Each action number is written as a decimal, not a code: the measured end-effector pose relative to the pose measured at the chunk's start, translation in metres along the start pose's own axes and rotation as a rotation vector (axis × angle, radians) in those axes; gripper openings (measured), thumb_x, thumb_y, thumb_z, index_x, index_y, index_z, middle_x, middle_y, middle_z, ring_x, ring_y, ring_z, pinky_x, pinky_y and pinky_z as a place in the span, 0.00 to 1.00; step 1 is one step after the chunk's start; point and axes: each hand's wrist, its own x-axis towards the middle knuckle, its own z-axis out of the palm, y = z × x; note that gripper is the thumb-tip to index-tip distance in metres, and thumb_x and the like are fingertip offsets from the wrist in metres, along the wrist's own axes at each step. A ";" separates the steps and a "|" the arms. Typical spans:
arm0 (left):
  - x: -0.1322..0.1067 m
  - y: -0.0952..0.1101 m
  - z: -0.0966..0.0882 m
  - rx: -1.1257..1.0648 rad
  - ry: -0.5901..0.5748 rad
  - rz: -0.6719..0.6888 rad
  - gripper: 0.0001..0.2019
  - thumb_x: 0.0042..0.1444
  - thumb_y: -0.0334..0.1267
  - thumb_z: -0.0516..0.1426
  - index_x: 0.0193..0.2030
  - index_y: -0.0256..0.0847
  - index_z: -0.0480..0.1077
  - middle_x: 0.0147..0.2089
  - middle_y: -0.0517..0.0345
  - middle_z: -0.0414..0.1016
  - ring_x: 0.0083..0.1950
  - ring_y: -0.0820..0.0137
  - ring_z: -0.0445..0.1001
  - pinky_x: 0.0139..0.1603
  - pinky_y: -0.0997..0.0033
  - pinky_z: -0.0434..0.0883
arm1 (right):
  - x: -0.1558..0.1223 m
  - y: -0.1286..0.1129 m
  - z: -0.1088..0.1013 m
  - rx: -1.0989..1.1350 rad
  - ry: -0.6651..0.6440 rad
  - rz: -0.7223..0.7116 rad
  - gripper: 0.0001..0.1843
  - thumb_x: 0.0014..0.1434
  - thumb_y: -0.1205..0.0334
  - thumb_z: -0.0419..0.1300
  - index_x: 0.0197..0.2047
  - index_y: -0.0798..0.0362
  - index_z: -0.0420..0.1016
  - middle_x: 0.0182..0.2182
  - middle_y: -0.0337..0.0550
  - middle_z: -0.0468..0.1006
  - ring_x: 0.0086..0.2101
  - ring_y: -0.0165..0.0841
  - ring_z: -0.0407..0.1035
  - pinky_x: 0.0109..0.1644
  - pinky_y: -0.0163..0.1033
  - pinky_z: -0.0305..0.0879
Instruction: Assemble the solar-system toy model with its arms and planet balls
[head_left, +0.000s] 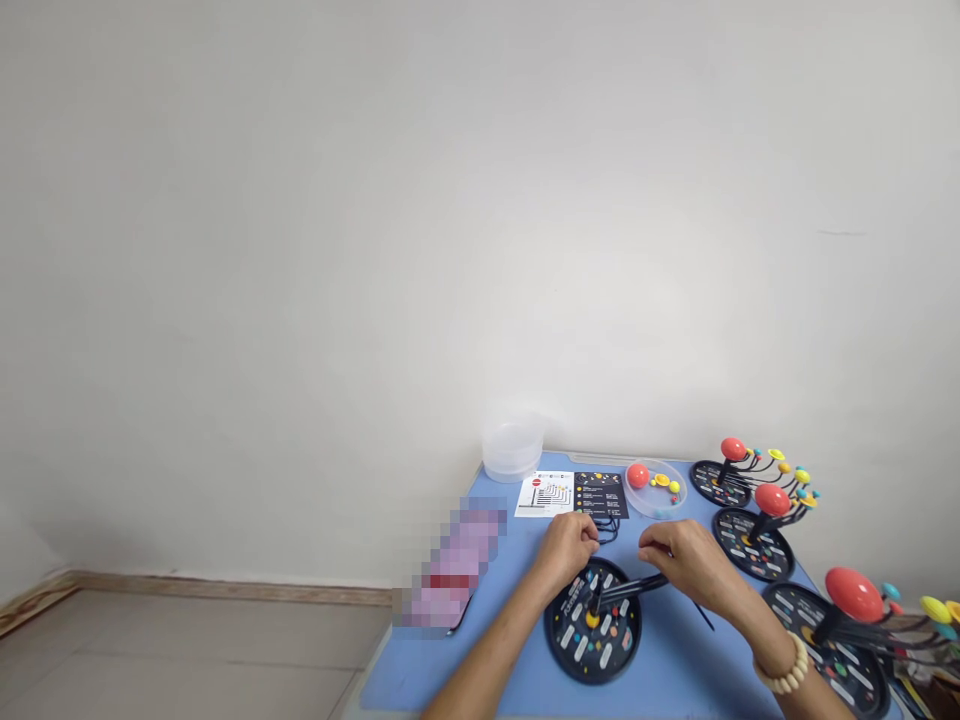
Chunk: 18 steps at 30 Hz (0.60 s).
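Observation:
A round black base with coloured dots and white labels lies on the blue table, a short black post rising from its middle. My left hand is curled in a pinch just above the base's far edge, near a heap of thin black rods. My right hand is closed on a black rod that points toward the post. A bead bracelet sits on my right wrist.
Three finished planet models with red balls stand along the right edge. A clear dish holds coloured balls beside an instruction sheet. An empty clear tub is at the far left corner. A blurred patch lies on the left.

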 end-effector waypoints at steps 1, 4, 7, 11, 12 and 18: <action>-0.001 0.001 -0.001 0.018 0.000 0.008 0.07 0.46 0.24 0.60 0.29 0.37 0.78 0.27 0.59 0.77 0.30 0.69 0.75 0.29 0.75 0.64 | 0.000 0.001 0.000 0.002 0.002 -0.001 0.13 0.60 0.62 0.53 0.32 0.51 0.79 0.24 0.39 0.78 0.26 0.30 0.68 0.31 0.34 0.51; -0.006 0.007 -0.005 0.082 0.009 0.062 0.07 0.49 0.24 0.59 0.30 0.38 0.77 0.32 0.57 0.78 0.36 0.67 0.75 0.36 0.73 0.66 | -0.002 0.002 0.001 0.008 0.005 0.000 0.13 0.60 0.62 0.54 0.32 0.51 0.80 0.24 0.38 0.78 0.27 0.31 0.69 0.31 0.34 0.52; -0.010 0.013 -0.009 0.146 0.005 0.126 0.08 0.52 0.25 0.59 0.31 0.40 0.77 0.37 0.54 0.78 0.44 0.64 0.74 0.44 0.71 0.65 | -0.004 0.003 0.002 0.018 0.006 0.004 0.13 0.60 0.62 0.54 0.33 0.51 0.80 0.25 0.38 0.79 0.27 0.31 0.70 0.31 0.33 0.53; -0.011 0.014 -0.010 0.202 -0.006 0.133 0.08 0.53 0.24 0.58 0.32 0.39 0.77 0.38 0.52 0.78 0.45 0.62 0.74 0.44 0.69 0.66 | -0.008 0.003 0.002 0.030 0.007 0.006 0.13 0.60 0.63 0.53 0.32 0.51 0.80 0.26 0.39 0.80 0.28 0.32 0.71 0.32 0.34 0.54; -0.011 0.014 -0.009 0.208 -0.004 0.127 0.08 0.53 0.25 0.58 0.33 0.39 0.77 0.38 0.52 0.79 0.45 0.62 0.74 0.44 0.69 0.66 | -0.008 0.003 0.002 0.031 0.008 0.006 0.13 0.60 0.63 0.53 0.32 0.51 0.80 0.26 0.40 0.80 0.28 0.32 0.71 0.32 0.34 0.54; -0.010 0.012 -0.009 0.197 0.018 0.102 0.09 0.53 0.25 0.59 0.38 0.39 0.77 0.39 0.52 0.79 0.45 0.62 0.75 0.43 0.69 0.67 | -0.010 0.004 0.002 0.039 0.018 -0.003 0.14 0.60 0.64 0.53 0.32 0.51 0.80 0.26 0.41 0.81 0.29 0.33 0.72 0.33 0.35 0.56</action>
